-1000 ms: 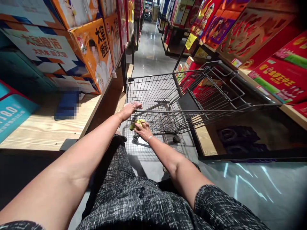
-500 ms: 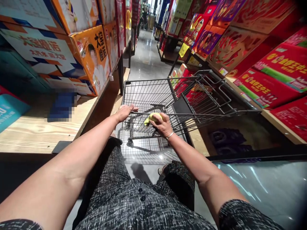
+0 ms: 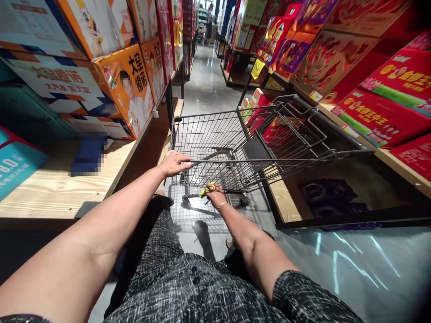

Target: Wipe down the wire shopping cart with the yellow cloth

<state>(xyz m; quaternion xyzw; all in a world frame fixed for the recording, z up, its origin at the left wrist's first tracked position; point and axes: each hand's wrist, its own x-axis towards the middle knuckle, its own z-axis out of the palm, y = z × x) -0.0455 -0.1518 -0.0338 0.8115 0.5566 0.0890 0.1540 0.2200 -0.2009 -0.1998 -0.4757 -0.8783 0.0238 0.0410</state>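
Observation:
A dark wire shopping cart (image 3: 208, 114) stands sideways in front of me, its basket showing nothing inside. My left hand (image 3: 175, 163) grips the top rim near the left corner, thumb along the near rail. Lower down, my right hand (image 3: 216, 194) is closed on a crumpled yellow cloth (image 3: 208, 189), against the wires of the near side. Part of the cloth is hidden by the fingers. The cart's push handle (image 3: 350, 130) points off to the right, close to the shelf there.
On the left, a wooden shelf (image 3: 43, 197) bears stacked orange-and-white cartons (image 3: 124, 89) and a blurred blue item (image 3: 88, 154). Red gift boxes (image 3: 367, 114) line the right shelf. The glossy aisle floor (image 3: 202, 85) runs ahead, with a person (image 3: 209, 24) far off.
My right hand has moved down with the yellow cloth, from the top rail to the lower side wires. My left hand has settled lower over the rim.

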